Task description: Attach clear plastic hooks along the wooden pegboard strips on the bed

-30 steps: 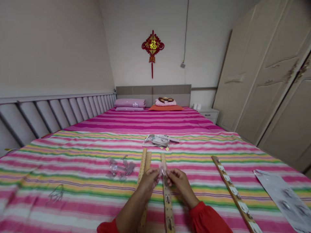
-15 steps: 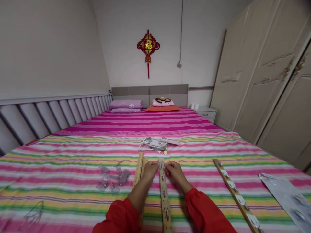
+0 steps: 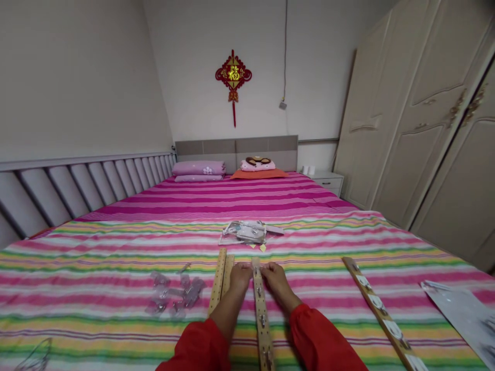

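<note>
A narrow wooden strip [image 3: 260, 304] with rows of holes lies lengthwise before me, with several small metal pieces [image 3: 263, 320] along it. At its far end my left hand [image 3: 242, 275] is closed in a pinch at the left edge. My right hand [image 3: 274, 275] pinches from the right side, fingertips close to the same end. Something small and pale shows between the fingertips, too small to name. Left of my left hand lie two more holed wooden strips [image 3: 218, 278], partly behind my forearm.
Small clear plastic packets [image 3: 189, 292] lie at left, with a thin wire-like tangle [image 3: 35, 356] nearer. Clear packaging [image 3: 247, 233] lies ahead. To the right are a wooden strip with white round pieces [image 3: 373, 299] and a plastic bag [image 3: 460, 319]. Everything rests on a striped bedspread [image 3: 116, 273].
The view has shifted slightly, so the things on the bed sit a little lower. Both hands stay pinched at the strip's far end, with only small finger movement.
</note>
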Available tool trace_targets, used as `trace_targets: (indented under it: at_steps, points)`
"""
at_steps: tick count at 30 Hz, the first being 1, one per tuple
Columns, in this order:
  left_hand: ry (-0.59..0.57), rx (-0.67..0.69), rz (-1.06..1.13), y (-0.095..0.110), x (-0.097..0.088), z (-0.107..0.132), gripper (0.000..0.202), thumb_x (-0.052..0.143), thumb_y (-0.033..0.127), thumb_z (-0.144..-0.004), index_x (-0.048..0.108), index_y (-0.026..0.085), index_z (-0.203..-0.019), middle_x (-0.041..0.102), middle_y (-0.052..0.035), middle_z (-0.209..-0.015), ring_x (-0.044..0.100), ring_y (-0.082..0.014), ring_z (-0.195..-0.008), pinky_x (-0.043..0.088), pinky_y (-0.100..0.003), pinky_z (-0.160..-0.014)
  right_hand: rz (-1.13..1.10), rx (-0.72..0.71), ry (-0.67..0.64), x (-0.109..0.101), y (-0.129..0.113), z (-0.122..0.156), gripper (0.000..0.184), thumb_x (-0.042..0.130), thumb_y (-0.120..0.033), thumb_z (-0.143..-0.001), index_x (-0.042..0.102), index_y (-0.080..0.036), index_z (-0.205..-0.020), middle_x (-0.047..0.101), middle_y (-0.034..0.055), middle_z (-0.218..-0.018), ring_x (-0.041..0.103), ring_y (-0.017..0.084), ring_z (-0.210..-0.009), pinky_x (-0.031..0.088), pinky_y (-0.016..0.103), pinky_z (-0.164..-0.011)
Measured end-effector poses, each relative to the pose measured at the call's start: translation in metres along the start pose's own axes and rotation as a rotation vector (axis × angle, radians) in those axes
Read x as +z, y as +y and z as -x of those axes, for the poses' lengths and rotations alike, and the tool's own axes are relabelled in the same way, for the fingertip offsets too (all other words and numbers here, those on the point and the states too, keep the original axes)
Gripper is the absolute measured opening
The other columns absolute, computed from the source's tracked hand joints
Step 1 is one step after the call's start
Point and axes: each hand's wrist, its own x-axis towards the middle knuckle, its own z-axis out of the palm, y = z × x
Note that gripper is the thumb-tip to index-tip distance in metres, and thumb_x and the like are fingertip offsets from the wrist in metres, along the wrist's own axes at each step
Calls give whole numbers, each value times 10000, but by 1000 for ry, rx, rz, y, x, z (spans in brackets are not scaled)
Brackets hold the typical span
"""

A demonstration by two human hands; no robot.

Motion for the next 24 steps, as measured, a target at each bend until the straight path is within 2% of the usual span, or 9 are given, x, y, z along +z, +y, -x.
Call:
trace_targets:
  at_steps: [7,15,18,21,23,24]
  points:
    - [-9,-27,-44,-8,4,-2,101,633,179,-569,575,173,-486,596,4,-493,605,-162,-582,424,-232,-556,41,-3,19,-1,3,1,221,591,-323,-565,426,-226,-455,407,-73,-421,366,101,-449,297,243,-456]
    - [32,-54,-114,-12,6,-8,85,630,98,-572,587,162,-537,643,-18,-560,632,-174,-624,455,-248,-621,44,2,58,0,5,1,170,592,-291,-534,458,-216,-460,455,-64,-423,410,110,-450,338,246,-469]
    - [50,-49,-111,-13,7,-8,96,619,56,-575,611,149,-600,680,-39,-640,647,-177,-669,472,-255,-657,41,3,64,-1,7,1,143,604,-272,-525,487,-210,-472,495,-53,-427,447,121,-455,364,250,-475]
    - [9,-27,-76,-13,9,-6,166,604,31,-596,661,144,-703,714,-40,-716,664,-163,-710,493,-243,-686,27,-8,56,-1,8,1,95,611,-260,-534,540,-200,-513,550,-37,-454,486,133,-468,398,257,-489]
    - [-39,-11,-45,-12,9,-3,225,591,30,-623,693,150,-783,738,-43,-786,677,-157,-745,508,-240,-712,13,-18,37,-2,7,2,91,611,-256,-547,620,-185,-603,613,-17,-507,528,152,-494,431,270,-513]
    - [-62,-5,-33,-12,9,-2,248,585,35,-640,705,152,-822,746,-50,-827,682,-159,-767,515,-245,-731,5,-25,22,-2,7,2,151,611,-253,-554,664,-177,-674,662,3,-568,565,168,-533,457,283,-545]
